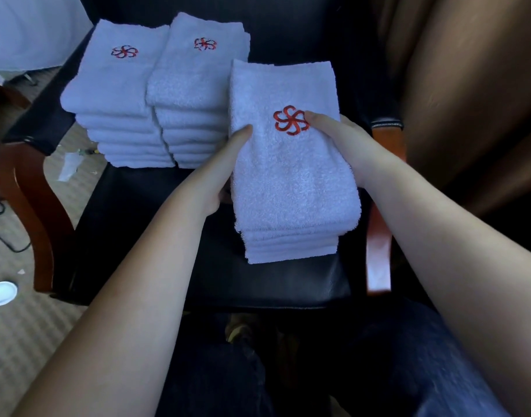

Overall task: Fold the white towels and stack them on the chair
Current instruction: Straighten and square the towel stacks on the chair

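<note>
White terry towels, folded, make a small stack over the front right of the black leather chair seat — the left grip and right grip clasp its sides, thumbs on top, the right thumb beside the red emblem. Behind it, a taller left stack and middle stack stand touching.

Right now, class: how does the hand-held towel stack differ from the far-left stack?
The left hand and right hand grip the held stack; the far-left stack stands untouched. The held stack is nearer the front of the chair, the far-left stack further back. The far-left stack shows more layers than the held stack. Both: white, red logo on top.
</note>
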{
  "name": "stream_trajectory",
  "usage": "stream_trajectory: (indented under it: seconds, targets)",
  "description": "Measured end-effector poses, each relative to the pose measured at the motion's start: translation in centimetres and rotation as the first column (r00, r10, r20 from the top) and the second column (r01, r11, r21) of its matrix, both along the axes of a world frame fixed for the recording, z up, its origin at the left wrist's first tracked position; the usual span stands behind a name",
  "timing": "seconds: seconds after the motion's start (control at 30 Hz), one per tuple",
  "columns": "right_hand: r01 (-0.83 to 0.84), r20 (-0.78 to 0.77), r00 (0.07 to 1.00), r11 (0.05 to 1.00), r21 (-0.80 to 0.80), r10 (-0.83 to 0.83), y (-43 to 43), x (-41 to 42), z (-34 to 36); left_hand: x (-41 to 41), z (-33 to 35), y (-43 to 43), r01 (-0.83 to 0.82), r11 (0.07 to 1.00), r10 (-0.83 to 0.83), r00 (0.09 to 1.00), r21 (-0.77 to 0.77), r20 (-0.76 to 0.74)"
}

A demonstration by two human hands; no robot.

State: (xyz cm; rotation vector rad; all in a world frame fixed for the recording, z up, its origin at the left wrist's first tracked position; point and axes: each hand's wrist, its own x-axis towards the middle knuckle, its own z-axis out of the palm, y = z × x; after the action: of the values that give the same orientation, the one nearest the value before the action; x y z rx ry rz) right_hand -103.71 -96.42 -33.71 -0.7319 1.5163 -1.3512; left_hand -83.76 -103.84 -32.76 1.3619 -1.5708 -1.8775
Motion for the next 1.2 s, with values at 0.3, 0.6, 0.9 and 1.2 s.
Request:
stream_trajectory:
  seconds: [0.3, 0.6, 0.9, 1.2]
  targets:
    - [0.004, -0.061, 0.998, 0.984, 0.181, 0.007, 0.1, 0.0, 0.0, -0.9, -0.4, 0.0, 0.017, 0.999, -0.015, 0.998, -0.029, 0.065]
    - [0.065, -0.368, 0.929, 0.995, 0.071, -0.034, -1.2, -0.6, 0.9, -0.5, 2.5, -1.2, 0.067, 0.839, 0.067, 0.972, -0.540, 0.224]
    - [0.071, -0.355, 0.934, 0.993, 0.091, -0.034, 0.6, 0.1, 1.4, -0.8, 1.8, 1.4, 0.054, 0.770, 0.080, 0.980, -0.636, 0.180]
    - [0.268, -0.353, 0.913, 0.953, 0.143, -0.204, 12.9, 6.8, -4.4, 5.6, -5.9, 12.5, -0.038, 0.725, 0.298, 0.917, -0.688, 0.263]
